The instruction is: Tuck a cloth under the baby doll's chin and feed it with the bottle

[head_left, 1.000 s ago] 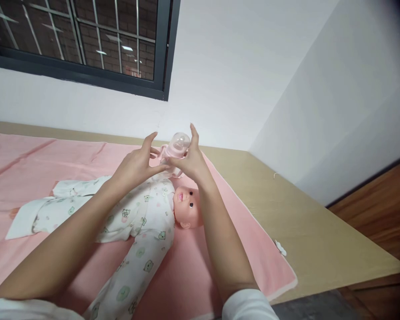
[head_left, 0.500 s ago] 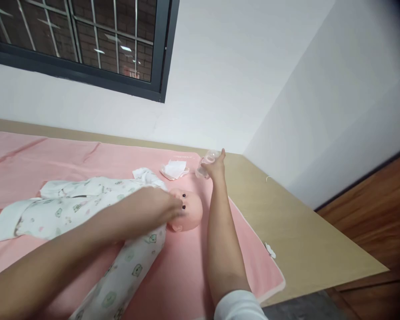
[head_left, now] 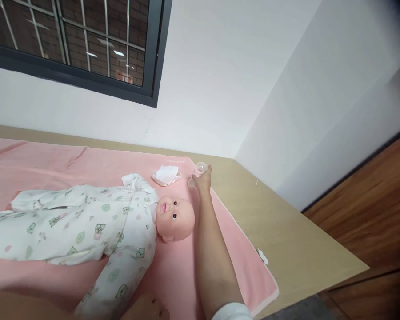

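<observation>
Head view: right hand (head_left: 204, 181) clasps clear, dome-topped bottle (head_left: 200, 167) near smooth-headed doll (head_left: 120, 218)

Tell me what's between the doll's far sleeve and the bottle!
In the head view, a white packet lies on the pink cloth between the sleeve and bottle.

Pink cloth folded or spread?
Spread: the pink cloth lies mostly flat under the doll, its right edge visible across the tan tabletop; creases show at upper left.

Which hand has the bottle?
The right hand, out past the doll's head, has the bottle; the left hand is down at the picture's bottom edge, away from it.
</observation>
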### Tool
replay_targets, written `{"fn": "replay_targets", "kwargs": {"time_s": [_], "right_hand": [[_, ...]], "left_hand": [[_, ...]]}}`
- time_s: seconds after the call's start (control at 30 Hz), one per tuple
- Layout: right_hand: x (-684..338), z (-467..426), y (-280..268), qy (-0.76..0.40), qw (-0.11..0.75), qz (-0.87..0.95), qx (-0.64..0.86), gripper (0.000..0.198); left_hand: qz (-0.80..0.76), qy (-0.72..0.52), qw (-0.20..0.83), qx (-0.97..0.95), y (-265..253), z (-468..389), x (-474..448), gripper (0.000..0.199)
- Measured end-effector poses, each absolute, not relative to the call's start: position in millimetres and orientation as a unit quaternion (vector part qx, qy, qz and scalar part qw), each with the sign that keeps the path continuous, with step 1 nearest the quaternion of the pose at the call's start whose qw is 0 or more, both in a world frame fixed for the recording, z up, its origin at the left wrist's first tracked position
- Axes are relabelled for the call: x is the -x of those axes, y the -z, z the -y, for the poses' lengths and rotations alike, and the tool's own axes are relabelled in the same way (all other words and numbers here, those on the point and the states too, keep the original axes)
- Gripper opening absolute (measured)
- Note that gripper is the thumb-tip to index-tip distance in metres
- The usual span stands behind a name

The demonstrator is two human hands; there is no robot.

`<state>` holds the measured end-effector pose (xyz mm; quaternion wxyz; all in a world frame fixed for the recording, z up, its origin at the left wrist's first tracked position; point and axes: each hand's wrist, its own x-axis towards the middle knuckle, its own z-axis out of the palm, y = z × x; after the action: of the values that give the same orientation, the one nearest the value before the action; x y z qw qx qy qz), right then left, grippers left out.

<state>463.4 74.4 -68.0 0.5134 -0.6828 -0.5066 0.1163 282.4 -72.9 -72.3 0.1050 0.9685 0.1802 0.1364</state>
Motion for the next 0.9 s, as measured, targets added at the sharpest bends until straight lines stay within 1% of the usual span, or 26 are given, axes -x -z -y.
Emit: {"fn": "replay_targets", "kwargs": {"time_s": [0.07,0.17,0.23,0.3,0.37,0.4,0.47,0.5,0.57,0.63,0.77,0.83,0.9], "right_hand": [[-464,-76,74,-0.121,0.527,0.504,0.673,0.101],[-466,-79,81,-0.131,0.556,0.501,0.650,0.098],[-467,-80,87,-0.140,0.576,0.497,0.634,0.099],[-469,-82,93,-0.156,0.592,0.489,0.622,0.105],[-470,-82,99,-0.178,0.605,0.480,0.609,0.113],[-470,-83,102,-0.193,0.614,0.476,0.600,0.117],[-471,-83,108,-0.221,0.634,0.469,0.574,0.120],[-472,-84,111,-0.230,0.648,0.465,0.558,0.119],[-473,-86,115,-0.245,0.679,0.451,0.525,0.111],[-475,-88,119,-0.257,0.709,0.426,0.501,0.097],[-483,-90,126,-0.270,0.741,0.367,0.492,0.076],[-488,-89,129,-0.273,0.753,0.328,0.501,0.063],[-491,-89,131,-0.268,0.761,0.282,0.518,0.049]], "left_hand": [[-0.168,-0.109,0.156,-0.967,72,48,-288,0.015],[-0.163,-0.115,0.218,-0.955,87,37,-285,0.018],[-0.172,-0.121,0.286,-0.935,98,37,-281,0.027],[-0.182,-0.121,0.356,-0.909,103,36,-281,0.041],[-0.183,-0.106,0.389,-0.896,101,33,-284,0.047],[-0.185,-0.098,0.389,-0.897,98,30,-286,0.046],[-0.178,-0.082,0.358,-0.913,91,28,-290,0.037],[-0.172,-0.082,0.324,-0.927,88,28,-291,0.032],[-0.162,-0.092,0.236,-0.954,86,38,-287,0.022],[-0.159,-0.102,0.162,-0.969,91,61,-278,0.015],[-0.150,-0.085,0.128,-0.977,114,134,-250,0.031],[-0.143,-0.078,0.116,-0.980,126,167,-243,0.024],[-0.137,-0.076,0.104,-0.982,137,191,-247,0.008]]}}
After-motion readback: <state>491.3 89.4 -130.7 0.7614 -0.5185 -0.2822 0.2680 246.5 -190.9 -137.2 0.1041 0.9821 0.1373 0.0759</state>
